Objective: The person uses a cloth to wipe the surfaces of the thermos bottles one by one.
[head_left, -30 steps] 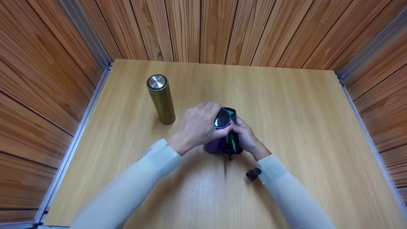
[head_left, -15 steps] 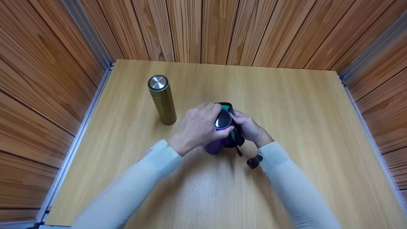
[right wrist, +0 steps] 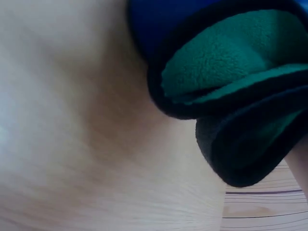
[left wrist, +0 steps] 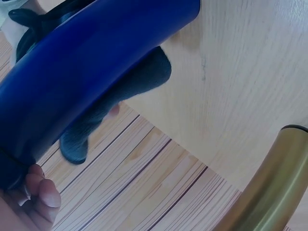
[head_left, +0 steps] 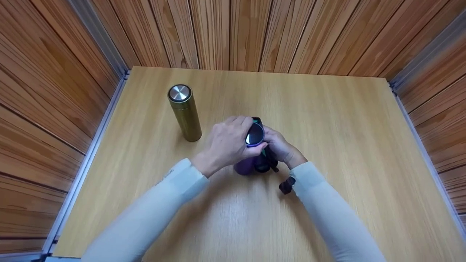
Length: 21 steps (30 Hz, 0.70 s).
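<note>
My left hand (head_left: pixel 227 143) grips a purple-blue thermos flask (head_left: pixel 244 166) around its top, just below the dark shiny lid. Long and smooth in the left wrist view, the same flask (left wrist: pixel 101 67) stands tilted slightly. At its right side my right hand (head_left: pixel 280 147) holds a soft dark fabric piece (head_left: pixel 263 165) against or close to the flask. In the right wrist view this fabric (right wrist: pixel 216 62) shows a green fleecy inside and black edging, with a folded flap below. Most of the right fingers are hidden behind the flask and fabric.
A gold thermos flask (head_left: pixel 187 122) with a silver-topped lid stands upright on the wooden table (head_left: pixel 327 120), left of and behind my hands. Wood-panelled walls (head_left: pixel 244 36) border the table at the back and sides. A small dark object (head_left: pixel 287 185) hangs at the right cuff.
The fabric piece has shifted and turned, and more of it now lies behind the purple-blue flask. My right hand has moved slightly up with it. The left hand stays about where it was.
</note>
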### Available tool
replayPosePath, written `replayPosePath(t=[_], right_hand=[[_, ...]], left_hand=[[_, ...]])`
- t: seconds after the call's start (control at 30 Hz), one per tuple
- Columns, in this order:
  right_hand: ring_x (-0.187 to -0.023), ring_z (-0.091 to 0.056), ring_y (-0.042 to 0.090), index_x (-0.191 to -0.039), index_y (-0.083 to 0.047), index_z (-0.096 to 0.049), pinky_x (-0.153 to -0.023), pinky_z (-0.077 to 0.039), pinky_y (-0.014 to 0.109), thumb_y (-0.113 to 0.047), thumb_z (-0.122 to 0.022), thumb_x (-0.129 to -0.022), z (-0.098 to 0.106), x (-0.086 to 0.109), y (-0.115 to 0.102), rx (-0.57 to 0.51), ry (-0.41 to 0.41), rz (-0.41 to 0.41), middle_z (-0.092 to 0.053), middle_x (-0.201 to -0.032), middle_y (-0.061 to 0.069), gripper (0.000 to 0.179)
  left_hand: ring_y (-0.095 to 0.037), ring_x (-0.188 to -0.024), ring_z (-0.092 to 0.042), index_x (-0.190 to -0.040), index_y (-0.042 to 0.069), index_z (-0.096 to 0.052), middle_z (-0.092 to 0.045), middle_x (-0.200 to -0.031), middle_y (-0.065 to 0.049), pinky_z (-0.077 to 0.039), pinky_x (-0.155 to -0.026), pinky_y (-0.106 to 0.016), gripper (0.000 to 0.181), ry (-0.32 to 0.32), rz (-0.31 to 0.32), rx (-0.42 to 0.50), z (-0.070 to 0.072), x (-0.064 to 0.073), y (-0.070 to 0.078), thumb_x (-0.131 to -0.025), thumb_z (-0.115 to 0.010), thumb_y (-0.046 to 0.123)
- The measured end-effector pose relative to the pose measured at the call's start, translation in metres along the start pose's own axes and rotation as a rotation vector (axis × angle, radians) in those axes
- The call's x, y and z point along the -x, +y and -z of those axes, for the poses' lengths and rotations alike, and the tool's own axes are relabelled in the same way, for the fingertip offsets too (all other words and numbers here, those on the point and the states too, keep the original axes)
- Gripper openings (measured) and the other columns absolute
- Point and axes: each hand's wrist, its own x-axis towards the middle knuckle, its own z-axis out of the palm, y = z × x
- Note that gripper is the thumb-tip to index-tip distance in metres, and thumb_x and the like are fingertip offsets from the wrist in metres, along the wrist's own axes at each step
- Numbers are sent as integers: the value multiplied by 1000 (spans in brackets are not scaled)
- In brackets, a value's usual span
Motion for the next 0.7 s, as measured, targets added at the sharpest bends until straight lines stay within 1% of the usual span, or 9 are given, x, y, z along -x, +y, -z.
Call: replayPosePath(t=[0.07,0.13,0.27,0.37,0.4,0.47,0.53,0.6,0.7], right_hand=[[-98,-57,11,-118,-16,-64,-90,-46,25,-7,-44,-102,-1,1,4,6,32,-4,-65,-107,-1,28],[-99,-57,12,-124,-13,-62,-91,-46,25,-7,-44,-103,-3,3,8,-13,55,-8,-65,-110,1,29],[-100,-59,12,-142,-4,-50,-91,-48,25,-8,-40,-103,-5,8,16,-39,51,-9,-63,-115,3,40],[-107,-58,12,-152,1,-38,-97,-46,26,-7,-41,-101,-4,14,17,-19,39,-5,-62,-124,1,52],[-110,-57,12,-153,3,-37,-99,-44,26,-7,-42,-100,-4,16,16,-11,40,-1,-61,-126,1,54],[-113,-56,13,-152,3,-40,-102,-42,27,-8,-44,-101,-2,20,12,11,29,16,-61,-127,0,53],[-112,-56,14,-145,-3,-50,-102,-42,28,-11,-46,-102,1,22,8,10,2,31,-63,-123,-1,44],[-110,-57,14,-136,-12,-59,-101,-43,29,-18,-47,-105,3,24,2,6,-38,51,-65,-119,-3,34],[-106,-58,13,-125,-22,-64,-98,-45,29,-28,-48,-107,5,22,-6,-24,-118,69,-66,-115,-4,25]], left_hand=[[-21,-88,-66,-117,8,-62,-70,-107,-7,-59,-67,-34,64,-4,4,5,1,0,0,-95,-52,68],[-20,-88,-65,-118,9,-61,-70,-108,-6,-60,-69,-34,65,-14,9,9,1,0,0,-95,-50,69],[-20,-85,-65,-113,8,-62,-69,-102,-6,-59,-66,-34,62,30,-12,14,-2,1,-1,-94,-55,67],[-21,-83,-66,-110,7,-62,-69,-98,-5,-59,-64,-35,61,62,-31,-6,-4,2,-1,-93,-59,65],[-21,-83,-66,-110,7,-62,-69,-98,-5,-59,-64,-35,60,58,-32,-9,-3,2,-2,-92,-59,65],[-20,-83,-65,-111,8,-62,-69,-99,-5,-59,-66,-34,60,45,-29,-13,-2,2,-2,-93,-59,64],[-19,-83,-65,-112,8,-62,-69,-100,-5,-59,-66,-33,60,35,-25,-13,-2,1,-1,-94,-57,65],[-19,-85,-65,-114,8,-62,-70,-102,-5,-59,-68,-33,61,24,-19,-8,-1,1,-1,-94,-55,66],[-20,-90,-67,-117,8,-62,-71,-107,-6,-60,-72,-34,65,-7,-7,-3,1,-1,0,-95,-51,69]])
